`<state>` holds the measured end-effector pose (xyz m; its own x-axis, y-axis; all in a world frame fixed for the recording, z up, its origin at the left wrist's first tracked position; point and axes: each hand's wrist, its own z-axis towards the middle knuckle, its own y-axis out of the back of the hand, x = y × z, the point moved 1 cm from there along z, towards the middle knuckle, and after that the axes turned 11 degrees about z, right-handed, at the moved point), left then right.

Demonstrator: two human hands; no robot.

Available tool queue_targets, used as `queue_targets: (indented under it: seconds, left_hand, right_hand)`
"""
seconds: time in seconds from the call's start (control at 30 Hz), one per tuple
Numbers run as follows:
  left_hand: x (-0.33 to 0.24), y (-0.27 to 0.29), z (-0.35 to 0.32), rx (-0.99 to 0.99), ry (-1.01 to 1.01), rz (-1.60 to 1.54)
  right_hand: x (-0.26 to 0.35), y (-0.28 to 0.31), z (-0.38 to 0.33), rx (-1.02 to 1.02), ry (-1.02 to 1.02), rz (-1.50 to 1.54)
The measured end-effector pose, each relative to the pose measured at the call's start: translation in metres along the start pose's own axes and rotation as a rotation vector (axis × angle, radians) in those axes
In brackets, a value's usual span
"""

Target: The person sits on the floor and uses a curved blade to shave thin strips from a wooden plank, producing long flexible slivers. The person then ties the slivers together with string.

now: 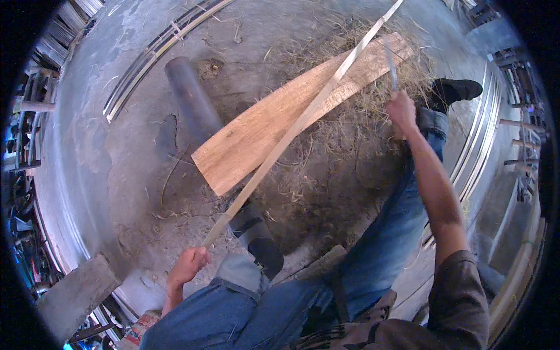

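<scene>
A long, pale bamboo strip (pixel 280 146) runs slantwise across a broad wooden board (pixel 251 137). My left hand (pixel 189 264) is closed around the strip's near end, above my left knee. On the far right, my right hand (pixel 402 111) grips the handle of a knife (pixel 391 69). The knife's blade points away from me and lies over the board's far right end, to the right of the strip. A gap shows between blade and strip. Beneath the board's left part is a dark, thick cylinder (pixel 192 96), partly hidden by it.
Thin curled shavings (pixel 356 116) litter the floor around the board, thickest at its far end. Long strips (pixel 157 52) lie at the upper left, and several more (pixel 481 131) to the right. A concrete block (pixel 79 297) sits at the lower left. My boots (pixel 458 91) flank the board.
</scene>
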<state>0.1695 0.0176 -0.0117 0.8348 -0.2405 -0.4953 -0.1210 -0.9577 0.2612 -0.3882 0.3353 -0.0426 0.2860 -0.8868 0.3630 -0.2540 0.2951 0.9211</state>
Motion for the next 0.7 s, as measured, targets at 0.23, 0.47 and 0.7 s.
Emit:
queue_targets:
  seconds: [0.23,0.47,0.7]
  left_hand:
    - [-0.078,-0.001,0.051,0.118,-0.144,-0.251]
    - [-0.061,0.001,0.032,0.056,-0.039,-0.005]
    - [-0.027,-0.001,0.016,-0.072,0.025,0.054]
  right_hand:
    - [0.088,-0.124,-0.176,0.298,0.657,-0.111]
    - [0.119,-0.092,-0.209,0.562,0.187,0.095]
    - [0.07,-0.066,-0.144,0.566,0.44,-0.051]
